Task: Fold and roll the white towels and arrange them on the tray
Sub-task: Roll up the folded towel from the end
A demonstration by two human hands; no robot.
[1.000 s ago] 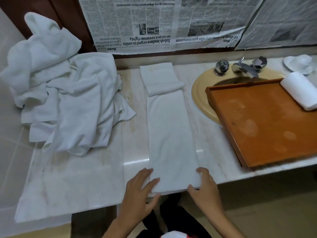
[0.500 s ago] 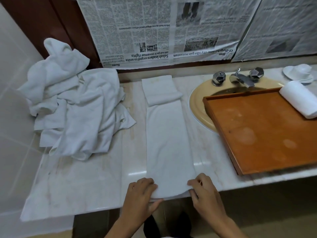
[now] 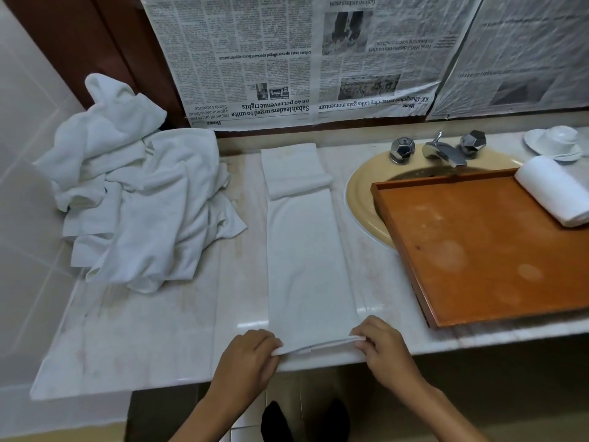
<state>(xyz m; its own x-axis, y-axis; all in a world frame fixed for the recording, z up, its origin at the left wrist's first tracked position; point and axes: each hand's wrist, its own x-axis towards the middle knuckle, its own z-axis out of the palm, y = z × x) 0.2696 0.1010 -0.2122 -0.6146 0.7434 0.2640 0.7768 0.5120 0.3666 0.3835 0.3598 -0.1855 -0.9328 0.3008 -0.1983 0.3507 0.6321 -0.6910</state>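
This is a bathroom, seen at the washstand. A pale marble tabletop (image 3: 165, 339) carries a sunken oval beige washbasin (image 3: 360, 199) in the right half of the frame. At the far rim of the basin stand a chrome tap (image 3: 444, 153) and two faceted chrome knobs (image 3: 402, 149). The wall at the left edge is made of large light glazed tiles (image 3: 28, 193). A heap of crumpled white towels (image 3: 137, 199) lies at the upper left of the tabletop.

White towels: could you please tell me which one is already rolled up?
The towel on the wooden tray, far right; the middle strip lies flat, and the left pile is crumpled.
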